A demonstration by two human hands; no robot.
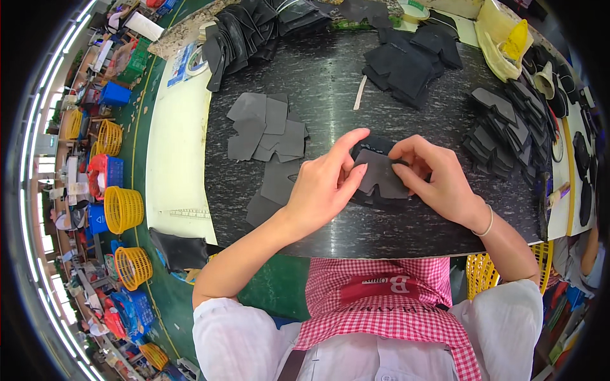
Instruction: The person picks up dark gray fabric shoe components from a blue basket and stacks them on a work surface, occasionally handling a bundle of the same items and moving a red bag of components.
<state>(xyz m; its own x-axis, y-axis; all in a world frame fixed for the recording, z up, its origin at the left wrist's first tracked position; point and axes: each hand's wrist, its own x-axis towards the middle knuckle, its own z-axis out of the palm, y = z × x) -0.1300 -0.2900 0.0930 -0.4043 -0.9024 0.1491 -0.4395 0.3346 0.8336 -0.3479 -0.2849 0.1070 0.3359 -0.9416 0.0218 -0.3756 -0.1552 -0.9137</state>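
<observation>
Between my hands is a dark grey cut piece (380, 173) of sheet material with a notch in its lower edge. A blacker piece (375, 145) shows behind its upper edge. My left hand (327, 181) holds the left edge, thumb against it and index finger reaching up beside the blacker piece; its other fingers are partly hidden. With thumb and forefinger, my right hand (435, 174) pinches the upper right edge. To the left lie loose grey pieces (270, 130), overlapping. Black pieces (406, 63) are heaped beyond my hands, and a layered stack (508, 133) stands at the right.
The black worktop (324, 95) carries a narrow pale strip (359, 93). More black pieces (241, 38) stand in a row at the far left. A pale container with a yellow item (515, 41) sits at the far right. Yellow baskets (124, 209) stand on the floor leftward.
</observation>
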